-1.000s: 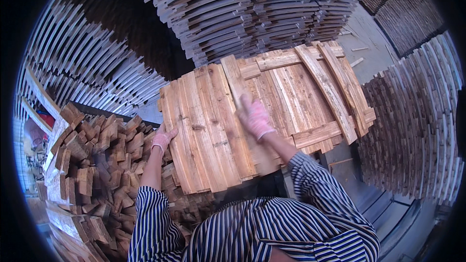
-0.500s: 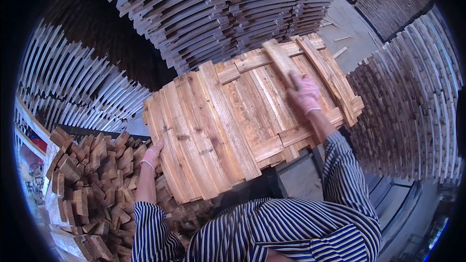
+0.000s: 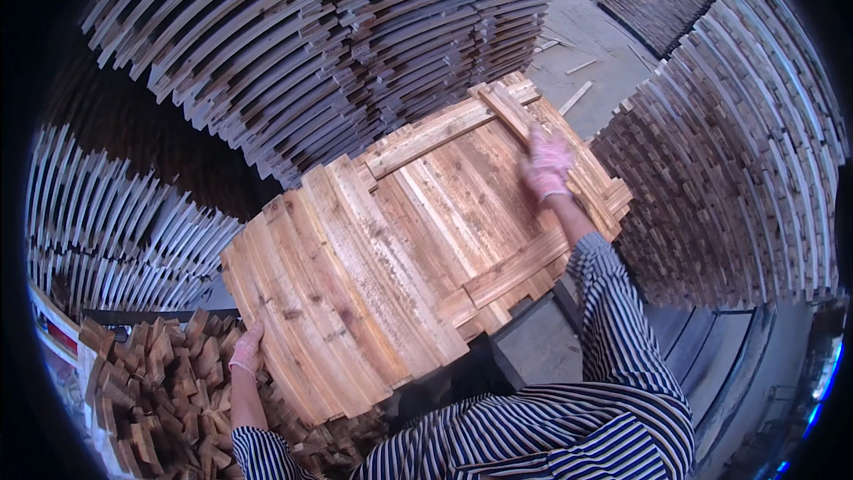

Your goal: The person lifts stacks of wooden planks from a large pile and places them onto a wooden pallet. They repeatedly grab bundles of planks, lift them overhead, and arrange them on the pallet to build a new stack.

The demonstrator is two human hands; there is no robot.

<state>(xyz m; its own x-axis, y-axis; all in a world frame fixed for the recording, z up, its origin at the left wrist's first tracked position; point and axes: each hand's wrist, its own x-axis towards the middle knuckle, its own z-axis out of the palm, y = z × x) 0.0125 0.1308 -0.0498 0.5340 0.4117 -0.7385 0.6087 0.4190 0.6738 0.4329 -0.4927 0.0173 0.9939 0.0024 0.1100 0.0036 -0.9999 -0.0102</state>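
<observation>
Gloved hands on a bed of knotty planks

The planks [image 3: 311,302] lie side by side as one broad slab, slanting across the middle of the view in front of the person. The wood is pale orange-brown, with straight grain, dark round knots at the left end and rough, mottled patches farther right. The slab's ends are uneven, plank tips stepping in and out. Two flat rails, an upper one [image 3: 435,133] and a lower one [image 3: 515,271], run lengthwise over its right part, near its long edges.

The left hand [image 3: 248,348], in a thin pink glove, is at the slab's left end, thumb side against the edge; how far its fingers close cannot be told. The right hand [image 3: 548,164], in a similar glove, is over a narrow, flat strip [image 3: 503,112] laid crosswise near the right end. Its fingers are blurred, so whether they grip the strip is unclear.

Blocky offcuts [image 3: 169,382] with rough-sawn faces lie in a jumbled heap at lower left. Tall stacks of thin slats rise beyond, greyish at the top [image 3: 400,44] and browner on the right [image 3: 693,187]. The sleeves [image 3: 622,320] are striped, dark and white.
</observation>
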